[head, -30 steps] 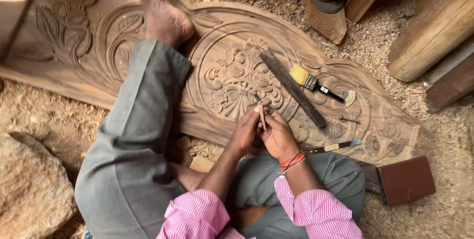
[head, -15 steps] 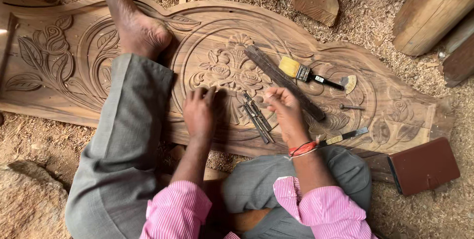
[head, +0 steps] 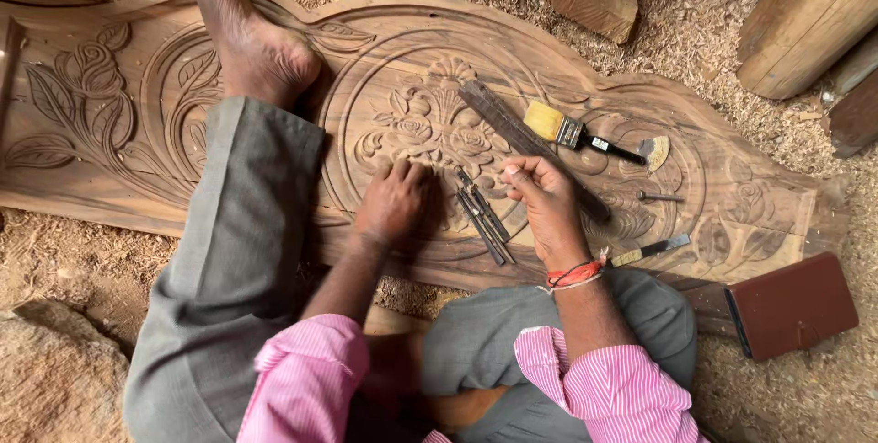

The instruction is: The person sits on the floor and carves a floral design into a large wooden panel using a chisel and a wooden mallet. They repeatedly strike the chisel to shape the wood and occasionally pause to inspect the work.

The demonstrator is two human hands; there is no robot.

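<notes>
1. Carved wooden panel [head: 274,178] lies flat on the sawdust-strewn ground [head: 713,50] and fills most of the head view, cut with a round flower medallion in the middle and leaf scrolls to either side.
2. At the panel's lower right corner lies a closed reddish-brown case [head: 794,306], rectangular and plain.
3. On the panel rest a yellow-bristled brush [head: 572,132], a long dark straightedge [head: 521,137] and a bundle of thin chisels [head: 483,214] between the two hands.
4. Timber blocks [head: 809,18] stand at the upper right; a rough stone [head: 55,379] sits at the lower left.
5. Left hand [head: 393,205] lies palm down on the carving, fingers loosely spread, gripping nothing.
6. Right hand [head: 544,201] has its fingers curled and its fingertips pinched together just beside the chisels; whether it holds something small I cannot tell.
7. One bare foot [head: 256,59] rests on the panel.
</notes>
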